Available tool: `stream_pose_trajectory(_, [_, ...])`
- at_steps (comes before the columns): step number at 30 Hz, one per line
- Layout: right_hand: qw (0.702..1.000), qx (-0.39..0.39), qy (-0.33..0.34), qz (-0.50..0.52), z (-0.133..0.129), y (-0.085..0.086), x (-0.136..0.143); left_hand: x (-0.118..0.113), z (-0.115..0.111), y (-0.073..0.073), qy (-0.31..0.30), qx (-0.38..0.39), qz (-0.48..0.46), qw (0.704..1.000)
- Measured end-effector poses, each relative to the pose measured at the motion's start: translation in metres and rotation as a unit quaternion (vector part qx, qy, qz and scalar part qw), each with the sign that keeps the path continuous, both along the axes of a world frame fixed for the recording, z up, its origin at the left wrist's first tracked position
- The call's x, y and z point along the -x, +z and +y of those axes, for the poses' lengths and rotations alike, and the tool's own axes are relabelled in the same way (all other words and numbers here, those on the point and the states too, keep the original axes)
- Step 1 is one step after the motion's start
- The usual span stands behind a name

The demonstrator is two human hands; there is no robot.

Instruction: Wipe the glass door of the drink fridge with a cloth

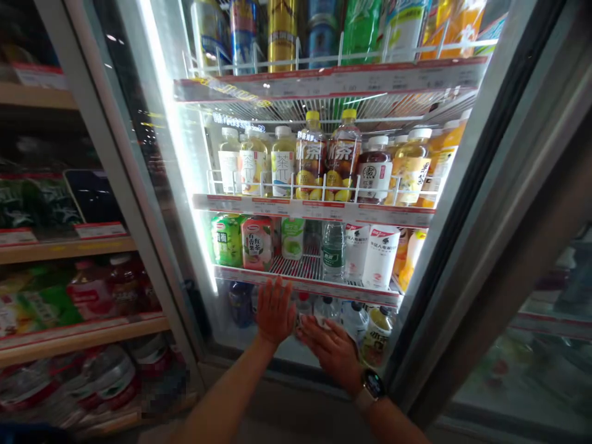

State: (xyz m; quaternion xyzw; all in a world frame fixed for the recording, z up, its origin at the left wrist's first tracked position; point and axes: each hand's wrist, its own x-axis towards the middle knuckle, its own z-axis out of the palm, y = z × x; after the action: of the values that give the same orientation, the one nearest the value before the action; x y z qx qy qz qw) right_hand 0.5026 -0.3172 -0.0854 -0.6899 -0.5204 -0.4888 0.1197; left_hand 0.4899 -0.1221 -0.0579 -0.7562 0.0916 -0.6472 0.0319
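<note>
My left hand is raised with its fingers stretched out, in front of the lowest shelf edge of a lit drinks cooler. Close beside it on the right, my right hand lies flat with fingers extended, and a watch is on that wrist. Neither hand holds anything. Behind them stand a red-capped bottle and a blue bottle, both partly hidden. A bottle with a green-and-white label stands right of my right hand. Whether my palms touch glass, I cannot tell.
Above are a water bottle, a red drink carton, yellow-capped tea bottles and cans. A metal door frame runs down the right. Wooden shelves with packaged drinks stand left.
</note>
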Motion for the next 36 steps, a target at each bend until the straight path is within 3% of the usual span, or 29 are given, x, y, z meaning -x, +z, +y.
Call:
stream_pose_trajectory(4, [0.994,0.093,0.043,-0.020,-0.001,-0.037,-0.002,0.001,0.000,0.001,-0.004,0.000,0.002,1.000])
stream_pose_trajectory(7, [0.995,0.076,0.057,-0.033,0.000,-0.037,-0.005,0.001,0.001,-0.001,0.003,-0.001,0.010,1.000])
stream_pose_trajectory(9, [0.997,0.053,0.047,-0.030,0.000,-0.023,-0.006,0.001,0.003,-0.003,0.007,0.000,0.014,1.000])
stream_pose_trajectory(13, [0.999,-0.016,0.014,-0.024,-0.005,0.027,-0.004,-0.001,0.004,-0.006,0.011,0.003,0.015,1.000])
stream_pose_trajectory(18, [0.987,-0.158,-0.038,-0.017,-0.008,0.082,-0.008,-0.001,0.003,-0.004,0.008,-0.002,0.007,1.000])
stream_pose_trajectory(22, [0.950,-0.305,-0.054,-0.031,-0.020,0.108,-0.019,0.000,0.002,-0.001,0.009,-0.007,0.002,1.000])
stream_pose_trajectory(26, [0.888,-0.447,-0.089,-0.059,-0.043,0.124,-0.027,0.001,0.001,0.001,0.007,-0.010,-0.005,1.000])
stream_pose_trajectory(29, [0.876,-0.468,-0.115,-0.030,-0.052,0.127,-0.025,0.000,0.001,0.000,0.003,-0.005,-0.002,1.000])
stream_pose_trajectory(32, [0.906,-0.407,-0.113,0.011,-0.046,0.118,-0.019,-0.001,0.002,-0.002,0.004,0.002,0.004,1.000])
stream_pose_trajectory(36, [0.960,-0.265,-0.080,0.034,-0.022,0.089,-0.009,-0.001,0.003,-0.003,0.007,0.001,0.005,1.000])
